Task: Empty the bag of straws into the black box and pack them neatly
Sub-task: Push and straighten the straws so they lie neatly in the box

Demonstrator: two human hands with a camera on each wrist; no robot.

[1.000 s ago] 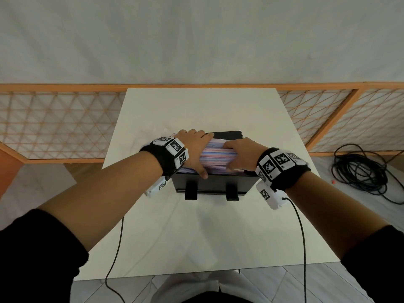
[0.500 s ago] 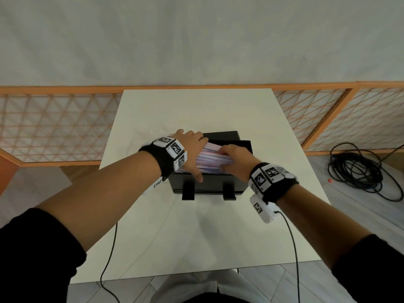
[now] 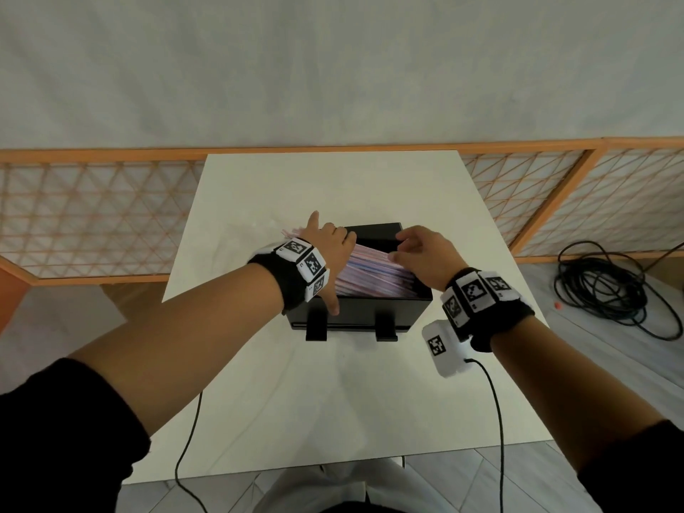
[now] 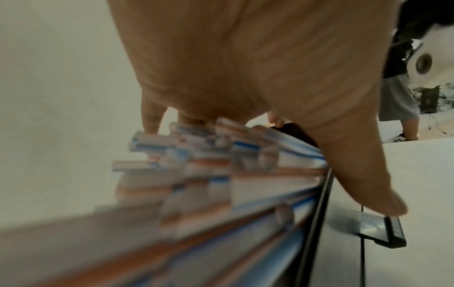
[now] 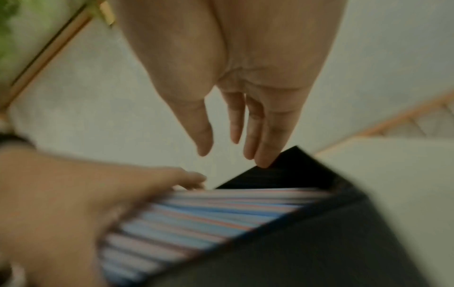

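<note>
A black box (image 3: 370, 309) stands mid-table, filled with pink, blue and white striped straws (image 3: 374, 270) lying across it. Their left ends (image 4: 181, 153) stick up and out past the box's left rim. My left hand (image 3: 331, 246) lies flat on the straws with fingers spread, and its thumb (image 4: 368, 184) reaches down the box's front wall. My right hand (image 3: 414, 249) hovers just over the box's right half, fingers relaxed and holding nothing. In the right wrist view its fingertips (image 5: 263, 159) hang above the box's far corner (image 5: 294, 167).
The box sits on a white table (image 3: 333, 401) with bare surface in front and behind. An orange lattice fence (image 3: 92, 216) runs behind the table. A coiled black cable (image 3: 607, 286) lies on the floor at right. A person (image 4: 398, 101) stands in the background.
My right hand has lifted off the straws and drawn back to the right. The left hand has opened wider, and the straws' left ends now poke out past the rim.
</note>
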